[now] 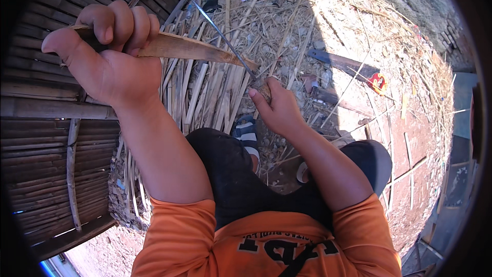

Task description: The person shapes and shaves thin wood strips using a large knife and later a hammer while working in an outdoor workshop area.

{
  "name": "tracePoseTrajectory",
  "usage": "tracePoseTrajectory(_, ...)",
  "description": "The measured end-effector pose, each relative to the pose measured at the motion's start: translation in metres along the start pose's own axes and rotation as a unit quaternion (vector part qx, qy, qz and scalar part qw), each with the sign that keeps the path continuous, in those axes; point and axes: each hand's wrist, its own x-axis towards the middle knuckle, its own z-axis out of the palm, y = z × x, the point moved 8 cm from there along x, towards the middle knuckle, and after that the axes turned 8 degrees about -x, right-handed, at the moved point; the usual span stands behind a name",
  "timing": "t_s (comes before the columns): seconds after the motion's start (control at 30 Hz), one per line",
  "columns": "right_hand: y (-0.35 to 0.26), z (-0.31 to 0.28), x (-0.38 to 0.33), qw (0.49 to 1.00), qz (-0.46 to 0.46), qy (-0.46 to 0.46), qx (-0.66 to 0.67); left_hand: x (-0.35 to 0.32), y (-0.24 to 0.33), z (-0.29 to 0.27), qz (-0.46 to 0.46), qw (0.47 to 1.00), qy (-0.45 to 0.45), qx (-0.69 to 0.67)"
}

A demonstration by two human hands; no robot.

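My left hand (123,74) is raised at the upper left, fingers wrapped round a flat bamboo strip (192,50). The strip slants slightly downward to the right, its far end near my right hand (280,109). That hand grips the wooden handle of a long knife (221,34), whose narrow blade points up and to the left. The blade crosses the strip close to its right end; whether its edge touches the strip I cannot tell. My fingers hide part of the strip and most of the knife's handle.
Many split bamboo strips (210,95) lie on the ground ahead of my feet. A saw (343,64) with a red and yellow handle rests among shavings to the right. A bamboo slat wall (38,149) stands close on my left. Dry shavings and scraps litter the ground.
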Motion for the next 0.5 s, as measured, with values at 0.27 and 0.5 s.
tracePoseTrajectory(0.27,0.099,0.038,0.015,0.990,0.100,-0.016,-0.098,0.009,-0.005,-0.019,0.017,0.997,0.054,0.043)
tracePoseTrajectory(0.5,0.096,0.043,0.010,0.988,0.144,0.021,-0.043,0.014,0.002,-0.031,0.020,0.999,0.020,0.025)
